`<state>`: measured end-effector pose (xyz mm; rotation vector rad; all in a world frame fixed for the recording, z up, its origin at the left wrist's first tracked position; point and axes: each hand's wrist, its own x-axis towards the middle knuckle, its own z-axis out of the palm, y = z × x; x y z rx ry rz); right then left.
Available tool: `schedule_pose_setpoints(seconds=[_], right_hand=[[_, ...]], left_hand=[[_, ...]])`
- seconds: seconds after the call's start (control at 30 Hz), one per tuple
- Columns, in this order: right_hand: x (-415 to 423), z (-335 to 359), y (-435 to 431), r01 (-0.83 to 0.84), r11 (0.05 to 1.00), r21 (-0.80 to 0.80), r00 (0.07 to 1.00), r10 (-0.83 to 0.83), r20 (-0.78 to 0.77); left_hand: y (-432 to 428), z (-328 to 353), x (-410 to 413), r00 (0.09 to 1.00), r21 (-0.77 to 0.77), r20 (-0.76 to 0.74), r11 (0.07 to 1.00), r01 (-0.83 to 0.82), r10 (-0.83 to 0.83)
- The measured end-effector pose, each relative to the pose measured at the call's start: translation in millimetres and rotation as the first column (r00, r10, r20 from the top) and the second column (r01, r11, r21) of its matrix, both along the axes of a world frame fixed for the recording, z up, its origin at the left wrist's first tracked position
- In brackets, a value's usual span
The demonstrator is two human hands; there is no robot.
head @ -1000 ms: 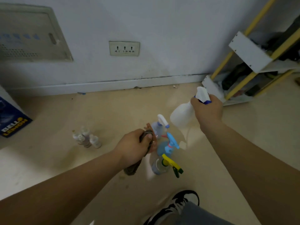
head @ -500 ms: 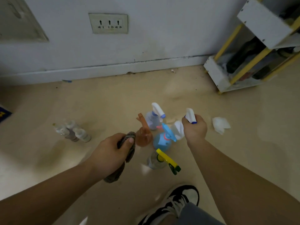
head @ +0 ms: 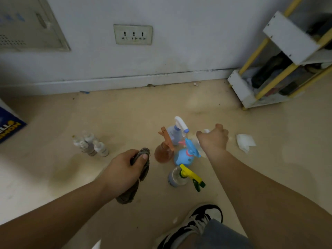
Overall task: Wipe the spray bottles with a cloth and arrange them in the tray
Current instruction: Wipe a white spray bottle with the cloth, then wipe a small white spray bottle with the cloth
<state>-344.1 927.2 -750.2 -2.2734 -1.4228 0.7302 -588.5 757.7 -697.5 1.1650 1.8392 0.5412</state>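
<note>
Grey cloth (head: 126,195) hangs bunched in the left hand (head: 124,169); the right hand (head: 213,141) curls round the head of the white spray bottle (head: 206,131), just beside the blue spray bottle (head: 183,158) standing on the floor (head: 269,159).

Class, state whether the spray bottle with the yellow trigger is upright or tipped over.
Upright. The yellow-trigger bottle stands on its base on the floor, trigger head on top.

plastic trigger spray bottles (head: 183,158): 5, one mostly hidden | small pale capped bottles (head: 101,149): at least 3 | grey cloth (head: 126,195): 1 | white crumpled tissue (head: 245,142): 1
</note>
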Motion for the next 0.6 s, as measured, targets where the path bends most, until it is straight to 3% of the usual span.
schedule_pose_setpoints(seconds=[0.1,0.17,0.33,0.5,0.6], right_hand=[[-32,41,-14,-0.196,0.975,0.102,0.972,0.179,0.153],[-62,63,-26,-0.345,0.931,0.121,0.932,0.324,0.164],[-146,81,-67,-0.579,0.808,0.113,0.815,0.578,0.039],[-218,62,-94,-0.710,0.703,-0.048,0.702,0.700,-0.130],[-249,37,-98,-0.760,0.632,-0.156,0.650,0.746,-0.143]], left_hand=[[-7,15,-9,0.999,0.003,0.041,1.000,-0.028,0.027],[-14,23,-17,0.994,-0.008,0.082,0.997,-0.076,0.076],[-39,20,-51,0.973,-0.069,0.107,0.978,-0.198,0.204],[-70,-4,-90,0.946,-0.141,0.073,0.942,-0.305,0.317],[-84,-17,-112,0.919,-0.162,0.065,0.913,-0.375,0.389]])
